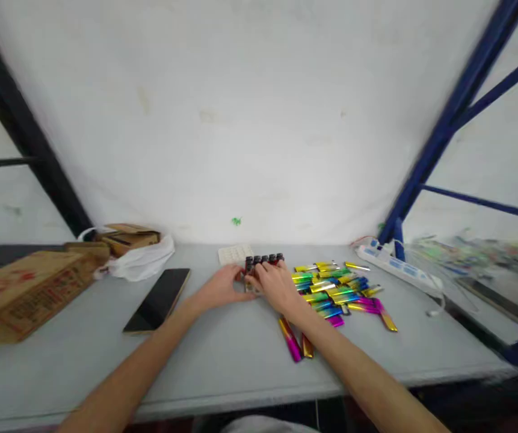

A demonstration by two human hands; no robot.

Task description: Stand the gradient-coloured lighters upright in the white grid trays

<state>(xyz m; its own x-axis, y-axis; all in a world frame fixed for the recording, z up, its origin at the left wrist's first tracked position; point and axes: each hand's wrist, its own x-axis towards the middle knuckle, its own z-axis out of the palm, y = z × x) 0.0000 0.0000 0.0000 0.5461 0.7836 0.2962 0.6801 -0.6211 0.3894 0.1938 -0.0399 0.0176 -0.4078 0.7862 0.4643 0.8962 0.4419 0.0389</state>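
In the middle of the table, both hands meet at a compact row of small dark cylinders with black tops (265, 258), which seem to sit in a small holder. My left hand (225, 284) grips the left end of this holder between thumb and fingers. From the right, my right hand (279, 288) reaches over the front of the row with bent fingers. Its fingertips are closed among the cylinders, and what they pinch is hidden. Just right of that hand lies a loose pile of shiny flat slim pieces (331, 288) in gold, blue, green and magenta. Two more, including a magenta-gold one (291, 341), lie near my right forearm.
A white gridded tray (235, 254) lies behind my hands by the wall. Left are a black phone-like slab (158, 300), a white plastic bag (144, 260) and a cardboard box (33, 288). A white power strip (394, 264) with cables and a blue metal frame (439, 138) stand right.
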